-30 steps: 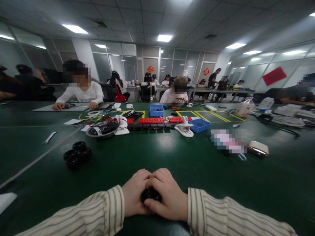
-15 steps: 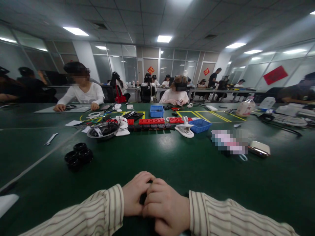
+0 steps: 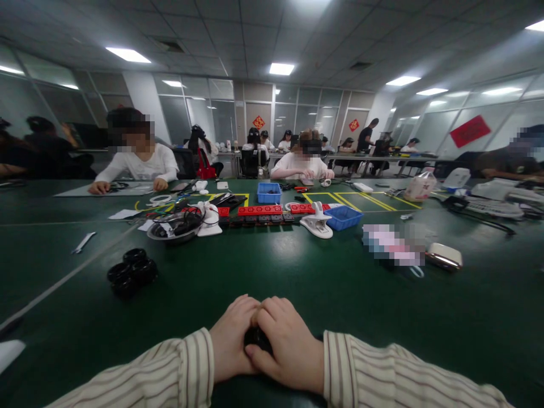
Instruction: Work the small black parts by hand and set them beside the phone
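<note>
Close in front of me, my left hand (image 3: 233, 337) and my right hand (image 3: 285, 341) are closed together around a black rounded object (image 3: 257, 338). Only a small dark patch of it shows between the thumbs and fingers, so I cannot make out its kind. My left hand curves along its left side, while the right one covers its top and right. On the green table (image 3: 238, 272) to the left sits a cluster of several glossy black round pieces (image 3: 132, 273), apart from both hands.
A metal bowl of black cables (image 3: 174, 225), white clamps (image 3: 317, 222), a red-and-black strip (image 3: 259, 212) and blue bins (image 3: 343, 217) line the table's middle. A wrench (image 3: 84, 242) lies left, a pale rounded case (image 3: 444, 256) right. Two people in white sit opposite.
My right hand has turned and lifted its fingers over the top of the black object, which now shows between my hands. The view has shifted slightly; the table items stay put.
</note>
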Motion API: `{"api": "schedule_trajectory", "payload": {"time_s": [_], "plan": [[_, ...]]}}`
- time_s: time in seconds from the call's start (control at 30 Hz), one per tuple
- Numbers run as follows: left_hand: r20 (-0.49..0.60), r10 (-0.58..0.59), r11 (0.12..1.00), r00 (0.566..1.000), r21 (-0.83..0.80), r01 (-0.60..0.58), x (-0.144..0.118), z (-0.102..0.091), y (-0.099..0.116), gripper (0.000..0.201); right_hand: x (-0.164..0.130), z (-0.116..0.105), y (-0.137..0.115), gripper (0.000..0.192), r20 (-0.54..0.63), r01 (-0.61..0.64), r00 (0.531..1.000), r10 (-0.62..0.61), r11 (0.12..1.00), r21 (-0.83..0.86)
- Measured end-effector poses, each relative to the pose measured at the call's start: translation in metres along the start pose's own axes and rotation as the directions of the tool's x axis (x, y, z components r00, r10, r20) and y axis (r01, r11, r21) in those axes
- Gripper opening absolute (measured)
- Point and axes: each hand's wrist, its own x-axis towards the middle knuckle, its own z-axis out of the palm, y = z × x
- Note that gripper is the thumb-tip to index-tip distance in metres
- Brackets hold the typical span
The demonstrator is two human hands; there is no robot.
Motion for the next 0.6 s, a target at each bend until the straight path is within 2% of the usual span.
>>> {"api": "schedule_trajectory", "payload": {"time_s": [0.1, 0.2, 0.3, 0.4, 0.5, 0.6], "plan": [[0.091, 0.087, 0.996, 0.992, -0.045, -0.083, 0.002, -0.003, -0.009, 0.042, 0.002, -0.001, 0.006, 0.019, -0.007, 0.195, 0.981, -0.195, 0.979, 0.052], [0.137, 0.156, 0.987, 0.978, -0.07, -0.148, 0.004, -0.003, -0.016, 0.045, 0.003, -0.001, 0.01, 0.014, -0.011, 0.42, 0.907, -0.421, 0.901, 0.108], [0.103, 0.189, 0.979, 0.977, -0.102, -0.178, 0.005, -0.002, -0.018, 0.046, 0.004, 0.002, 0.011, 0.017, 0.007, 0.534, 0.841, -0.541, 0.833, 0.146], [0.12, 0.2, 0.978, 0.972, -0.091, -0.19, 0.005, -0.004, -0.016, 0.048, 0.004, 0.005, 0.012, 0.02, 0.067, 0.525, 0.84, -0.538, 0.838, 0.147], [0.152, 0.202, 0.979, 0.968, -0.043, -0.197, 0.003, -0.007, -0.012, 0.056, 0.002, 0.005, 0.01, 0.029, 0.053, 0.469, 0.874, -0.483, 0.867, 0.167], [0.123, 0.131, 0.991, 0.984, 0.002, -0.132, 0.0, -0.005, -0.008, 0.063, 0.0, 0.002, 0.003, 0.042, -0.001, 0.374, 0.924, -0.382, 0.905, 0.201]]}}
